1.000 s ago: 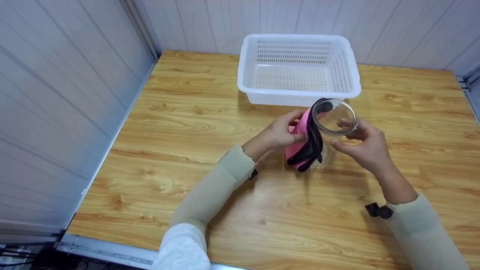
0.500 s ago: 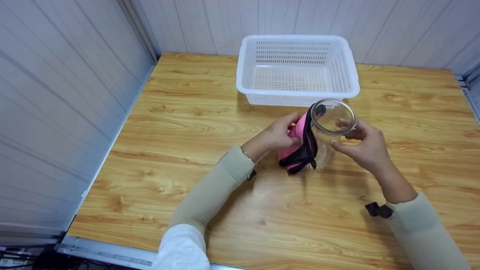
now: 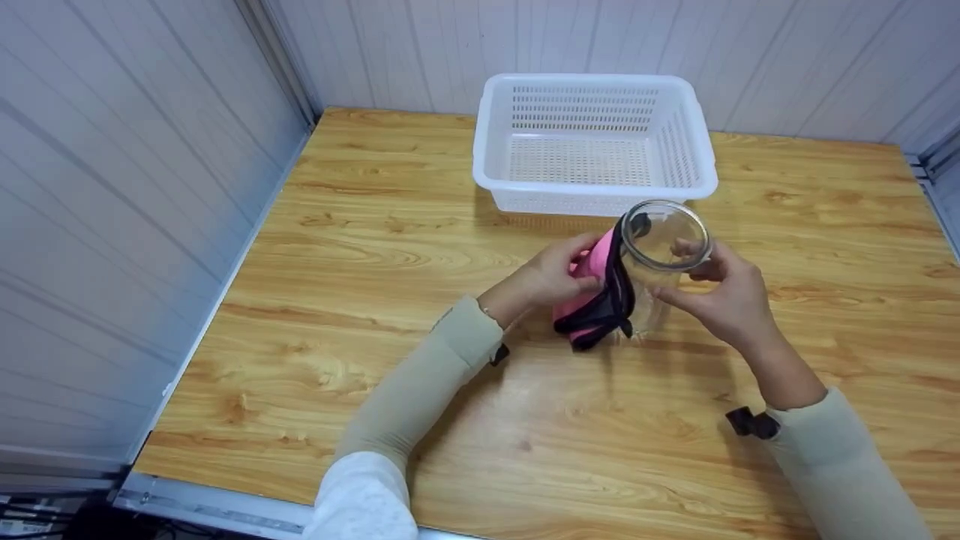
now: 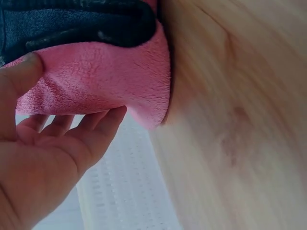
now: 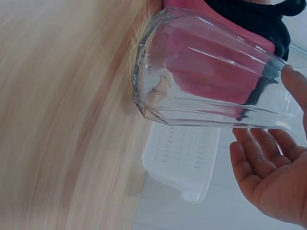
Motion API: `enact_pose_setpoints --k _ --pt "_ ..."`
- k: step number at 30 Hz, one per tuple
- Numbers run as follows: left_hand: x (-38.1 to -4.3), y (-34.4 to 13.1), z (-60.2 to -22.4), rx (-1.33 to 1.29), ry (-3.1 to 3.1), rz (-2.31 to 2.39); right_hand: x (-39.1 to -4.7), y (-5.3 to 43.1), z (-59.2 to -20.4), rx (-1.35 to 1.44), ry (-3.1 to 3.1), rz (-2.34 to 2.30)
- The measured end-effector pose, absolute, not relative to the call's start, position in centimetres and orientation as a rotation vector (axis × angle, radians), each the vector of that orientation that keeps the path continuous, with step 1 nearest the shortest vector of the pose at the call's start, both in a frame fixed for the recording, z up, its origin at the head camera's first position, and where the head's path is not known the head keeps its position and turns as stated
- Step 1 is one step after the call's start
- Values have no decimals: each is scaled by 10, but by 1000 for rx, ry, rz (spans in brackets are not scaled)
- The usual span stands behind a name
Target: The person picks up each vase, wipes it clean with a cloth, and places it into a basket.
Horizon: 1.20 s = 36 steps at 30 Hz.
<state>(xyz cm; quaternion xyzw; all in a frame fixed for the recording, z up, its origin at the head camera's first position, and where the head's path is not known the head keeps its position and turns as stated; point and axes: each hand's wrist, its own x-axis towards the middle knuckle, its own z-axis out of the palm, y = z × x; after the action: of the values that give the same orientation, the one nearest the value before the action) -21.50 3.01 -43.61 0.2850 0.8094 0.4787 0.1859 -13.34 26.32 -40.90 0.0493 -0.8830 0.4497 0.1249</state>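
Observation:
A clear glass jar (image 3: 646, 289) with a thick round rim and a faceted base (image 5: 144, 91) stands in front of the basket. My right hand (image 3: 724, 292) holds it near the top, the thumb on the near side and the fingers round the far side. Against the jar's left side lies a pink fleecy cloth (image 4: 105, 76) with dark edging. My left hand (image 3: 551, 274) pinches this cloth, its thumb on one face and the fingers behind the other. Through the glass, the pink (image 5: 206, 72) shows in the right wrist view.
Behind the hands, a white perforated plastic basket (image 3: 592, 187) sits near the back wall (image 3: 420, 52). The wood-grain table (image 3: 360, 300) spreads out around the jar, with a side wall (image 3: 135, 187) along its left.
My left hand and the cloth have shifted slightly left and down along the jar, most of it in the first half second. The jar and right hand stay almost in place.

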Motion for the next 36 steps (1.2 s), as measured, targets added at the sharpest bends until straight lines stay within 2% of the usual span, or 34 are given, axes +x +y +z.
enact_pose_setpoints --k 6,17,29,36 --pt "-212 32 -428 767 2245 1455 -133 264 -409 158 -2570 1333" --pt "-214 34 -418 904 2145 1658 -134 267 -408 200 -2594 1377" --pt "-214 36 -422 854 2159 1544 -123 253 -384 216 -2568 1439" --pt "-217 34 -427 825 2125 1466 -125 253 -386 213 -2572 1444"
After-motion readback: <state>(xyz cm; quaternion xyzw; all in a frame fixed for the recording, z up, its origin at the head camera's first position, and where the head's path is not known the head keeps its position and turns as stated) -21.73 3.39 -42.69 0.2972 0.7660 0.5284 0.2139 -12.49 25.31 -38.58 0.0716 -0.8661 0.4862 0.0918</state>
